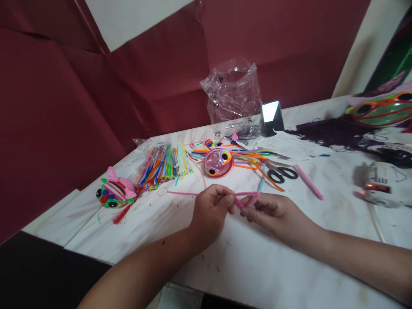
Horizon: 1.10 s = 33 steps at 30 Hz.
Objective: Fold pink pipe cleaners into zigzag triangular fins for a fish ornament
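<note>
A pink pipe cleaner (pixel 246 200), bent into a small angular loop, is held between my two hands above the table. My left hand (pixel 212 210) pinches its left end between thumb and fingers. At its right side my right hand (pixel 273 210) has closed thumb and fingertips on the same pipe cleaner. Just behind the hands sits a clear round piece with a pink rim and two pipe-cleaner eyes (pixel 219 163). Black-handled scissors (pixel 283 174) lie behind my right hand, beside a separate pink pipe cleaner stick (pixel 309 182).
Bundles of coloured pipe cleaners (pixel 164 165) lie at the left, near a finished fish-like figure (pixel 114 191). A clear plastic bag (pixel 234 98) and a phone (pixel 272 118) stand at the back. A white device (pixel 386 184), perhaps a glue gun, and another figure (pixel 383 111) are at the right.
</note>
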Each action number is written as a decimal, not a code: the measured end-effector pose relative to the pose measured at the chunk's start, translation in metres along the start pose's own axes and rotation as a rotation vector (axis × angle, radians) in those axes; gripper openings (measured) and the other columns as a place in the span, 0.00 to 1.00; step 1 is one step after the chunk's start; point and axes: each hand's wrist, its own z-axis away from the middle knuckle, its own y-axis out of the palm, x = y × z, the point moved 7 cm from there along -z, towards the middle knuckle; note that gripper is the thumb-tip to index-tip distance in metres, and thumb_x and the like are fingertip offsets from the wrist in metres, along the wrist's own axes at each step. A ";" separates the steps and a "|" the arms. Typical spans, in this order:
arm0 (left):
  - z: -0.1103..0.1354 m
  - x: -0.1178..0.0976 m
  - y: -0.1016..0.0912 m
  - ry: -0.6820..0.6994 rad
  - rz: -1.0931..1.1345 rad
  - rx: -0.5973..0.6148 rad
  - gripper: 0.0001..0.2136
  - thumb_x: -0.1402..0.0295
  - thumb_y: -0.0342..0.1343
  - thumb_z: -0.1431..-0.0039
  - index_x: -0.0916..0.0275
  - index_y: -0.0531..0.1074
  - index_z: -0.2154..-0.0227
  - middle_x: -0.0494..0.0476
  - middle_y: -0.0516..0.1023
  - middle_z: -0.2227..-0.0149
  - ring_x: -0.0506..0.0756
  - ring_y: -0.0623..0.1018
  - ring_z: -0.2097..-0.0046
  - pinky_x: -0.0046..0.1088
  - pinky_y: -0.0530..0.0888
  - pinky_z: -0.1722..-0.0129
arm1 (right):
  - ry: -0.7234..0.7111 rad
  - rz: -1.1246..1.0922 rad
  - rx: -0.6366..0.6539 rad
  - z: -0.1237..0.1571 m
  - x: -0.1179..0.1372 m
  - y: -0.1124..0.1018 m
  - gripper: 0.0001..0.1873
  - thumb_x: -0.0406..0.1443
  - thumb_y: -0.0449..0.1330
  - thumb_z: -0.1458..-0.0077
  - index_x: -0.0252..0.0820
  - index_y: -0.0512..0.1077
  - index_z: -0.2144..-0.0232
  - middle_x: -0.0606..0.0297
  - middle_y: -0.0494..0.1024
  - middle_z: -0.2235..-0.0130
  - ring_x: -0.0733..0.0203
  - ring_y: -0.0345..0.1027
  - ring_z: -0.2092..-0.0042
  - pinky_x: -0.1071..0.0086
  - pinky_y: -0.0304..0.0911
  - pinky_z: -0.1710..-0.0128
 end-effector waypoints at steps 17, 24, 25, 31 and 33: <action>-0.004 0.006 0.001 -0.066 -0.172 0.052 0.07 0.66 0.58 0.54 0.65 0.71 0.78 0.48 0.67 0.80 0.46 0.63 0.77 0.24 0.60 0.75 | 0.143 -0.040 -0.009 -0.003 -0.008 -0.005 0.12 0.39 0.52 0.49 0.41 0.60 0.81 0.73 0.58 0.81 0.69 0.46 0.78 0.74 0.45 0.80; 0.002 0.008 0.005 -0.056 -0.121 0.047 0.08 0.65 0.56 0.52 0.64 0.69 0.77 0.48 0.67 0.79 0.47 0.64 0.76 0.24 0.61 0.74 | 0.072 0.016 -0.033 -0.002 -0.002 -0.006 0.10 0.37 0.53 0.50 0.41 0.59 0.80 0.71 0.59 0.79 0.69 0.48 0.76 0.74 0.46 0.78; 0.002 0.008 0.006 -0.063 -0.124 0.064 0.07 0.65 0.56 0.52 0.65 0.69 0.76 0.49 0.68 0.79 0.47 0.64 0.75 0.24 0.62 0.73 | 0.072 0.026 -0.046 -0.002 -0.003 -0.007 0.10 0.36 0.53 0.51 0.41 0.59 0.81 0.71 0.58 0.79 0.68 0.49 0.76 0.74 0.47 0.77; 0.002 -0.002 0.007 0.097 -0.165 0.073 0.04 0.70 0.56 0.52 0.64 0.68 0.78 0.50 0.67 0.75 0.48 0.66 0.71 0.25 0.63 0.70 | 0.098 0.041 -0.077 -0.002 -0.005 -0.009 0.10 0.37 0.52 0.50 0.41 0.59 0.81 0.72 0.56 0.80 0.69 0.47 0.77 0.74 0.46 0.78; 0.002 0.007 0.006 0.021 -0.111 0.057 0.05 0.69 0.57 0.52 0.64 0.68 0.78 0.48 0.66 0.78 0.47 0.64 0.74 0.24 0.61 0.72 | 0.113 0.007 -0.048 -0.003 -0.005 -0.007 0.11 0.38 0.52 0.50 0.41 0.59 0.80 0.73 0.57 0.81 0.70 0.47 0.78 0.74 0.45 0.79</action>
